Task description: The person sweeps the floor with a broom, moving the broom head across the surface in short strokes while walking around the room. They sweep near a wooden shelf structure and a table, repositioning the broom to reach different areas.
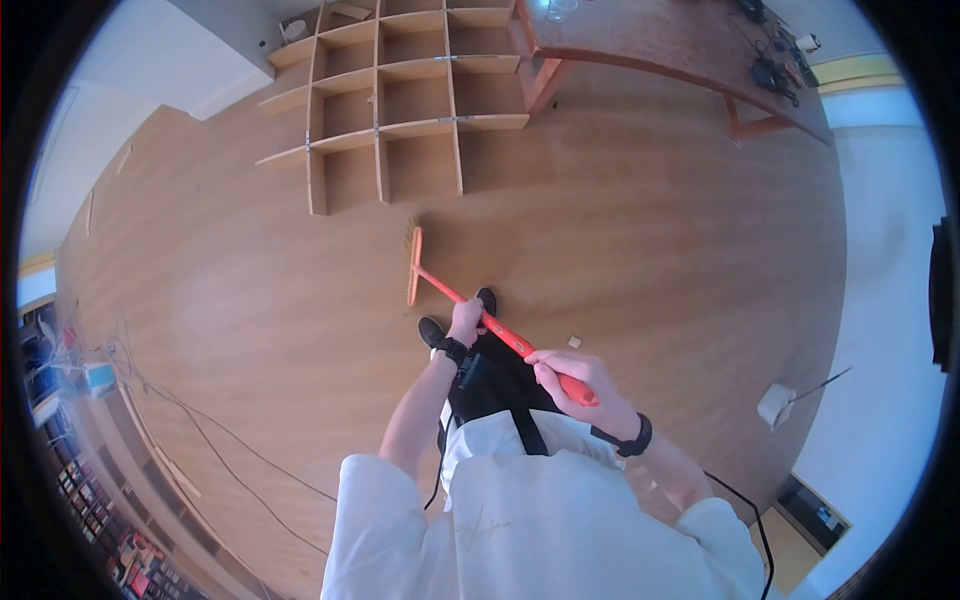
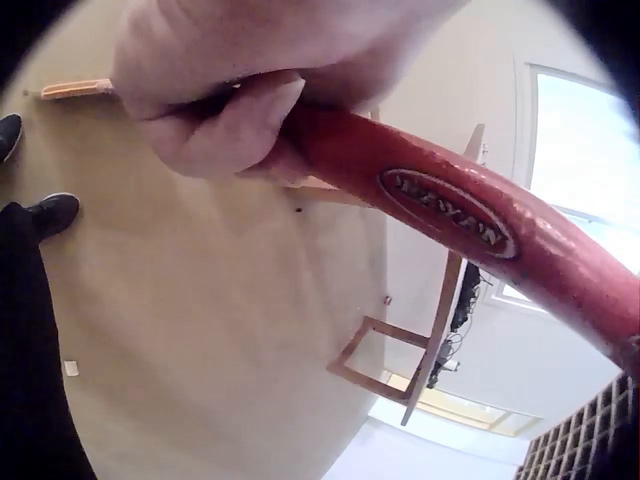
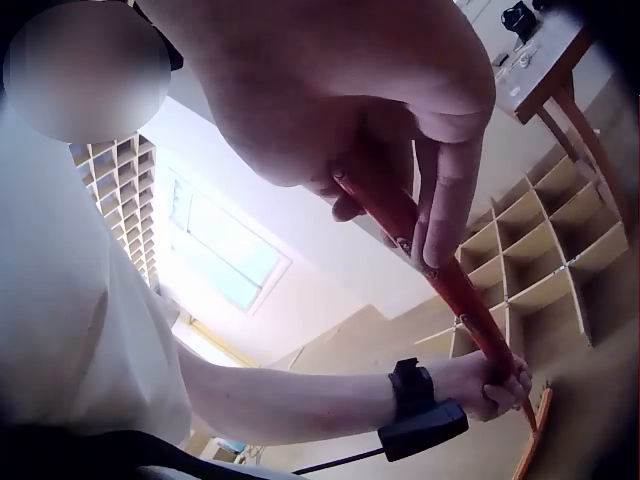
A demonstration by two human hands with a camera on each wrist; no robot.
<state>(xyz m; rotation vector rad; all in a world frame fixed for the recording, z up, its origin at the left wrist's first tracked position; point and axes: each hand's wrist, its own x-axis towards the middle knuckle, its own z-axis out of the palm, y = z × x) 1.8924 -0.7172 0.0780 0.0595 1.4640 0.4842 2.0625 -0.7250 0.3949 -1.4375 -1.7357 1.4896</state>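
Observation:
A broom with a red handle (image 1: pixel 508 337) slants across the front of the person, its orange head (image 1: pixel 416 266) and bristles on the wooden floor beyond the shoes. The left hand (image 1: pixel 467 322) grips the handle low down; in the left wrist view that hand (image 2: pixel 240 90) has its fingers curled round the red handle (image 2: pixel 450 205). Near the handle's top end, the right hand (image 1: pixel 580 378) holds it. Seen from the right wrist, the right hand (image 3: pixel 370 100) wraps the upper handle (image 3: pixel 460 295), with the left hand (image 3: pixel 485 385) farther down.
A wooden grid shelf (image 1: pixel 383 130) lies beyond the broom head, beside a red-brown table (image 1: pixel 640 40). The person's shoes (image 1: pixel 432 331) stand close to the broom. A small white piece (image 1: pixel 574 342) and a white dustpan-like object (image 1: pixel 776 405) are at right; cables (image 1: pixel 215 440) run at left.

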